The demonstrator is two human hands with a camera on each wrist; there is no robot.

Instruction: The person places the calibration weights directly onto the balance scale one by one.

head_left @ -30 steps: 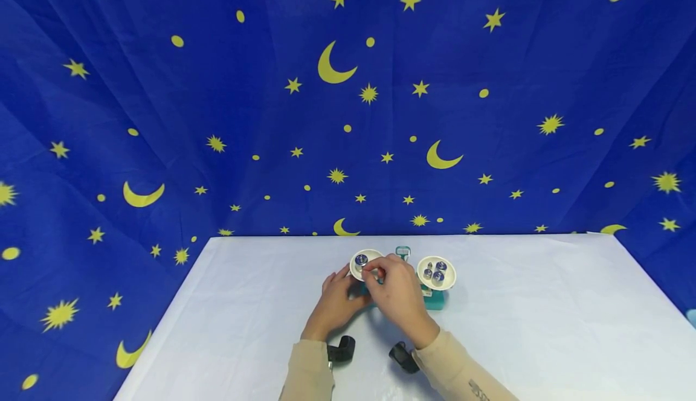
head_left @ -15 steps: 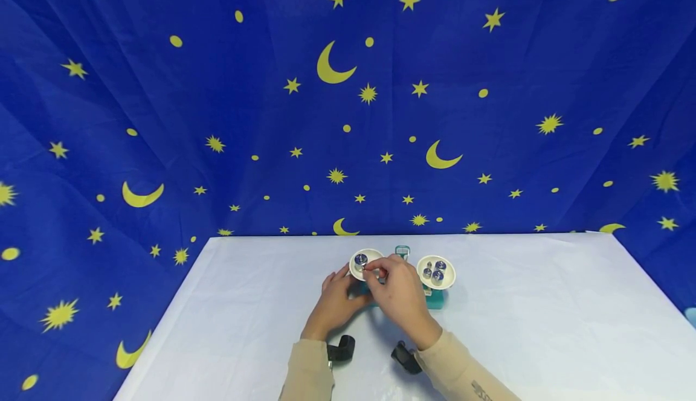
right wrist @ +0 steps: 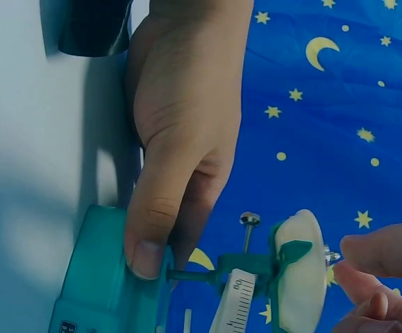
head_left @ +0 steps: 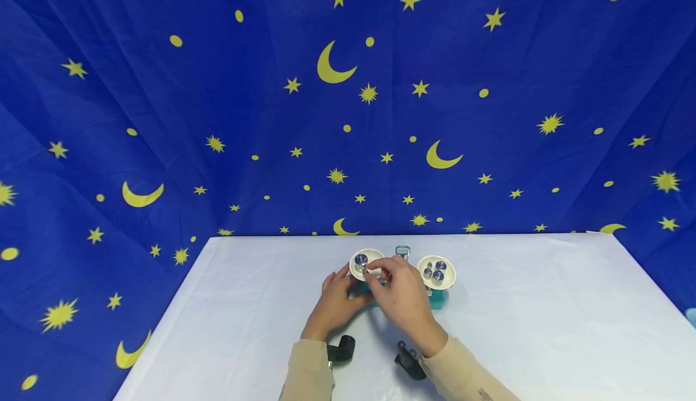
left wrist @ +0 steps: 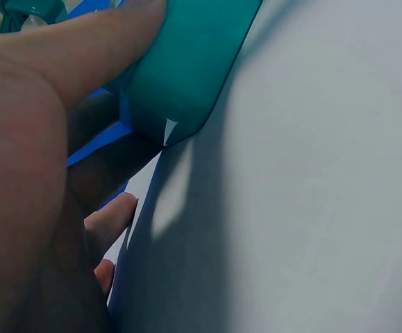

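Note:
A small balance scale with a green base (head_left: pixel 437 300) stands on the table. My left hand (head_left: pixel 334 305) grips the base's left end, with the thumb (left wrist: pixel 110 48) on the green plastic and the fingers round the end. On the left white pan (head_left: pixel 375 252) are a larger silver weight (head_left: pixel 361 260) and a small weight (head_left: pixel 365 270). My right hand (head_left: pixel 402 295) is just over this pan. Its thumb and index finger (right wrist: pixel 388 250) stand slightly apart beside the small weight's knob (right wrist: pixel 332 256). Several silver weights (head_left: pixel 438 276) stand in the right pan (head_left: pixel 451 275).
A green pointer frame (head_left: pixel 403 252) rises at the scale's middle. Black wrist-camera mounts (head_left: pixel 342 349) are below both wrists. White cloth (head_left: pixel 544 316) covers the table, and a blue curtain (head_left: pixel 489 202) with yellow stars and moons hangs behind it.
My right thumb and index finger have parted from their pinch on the small weight and drawn slightly right. The small weight now shows in the left pan. My left hand has not moved.

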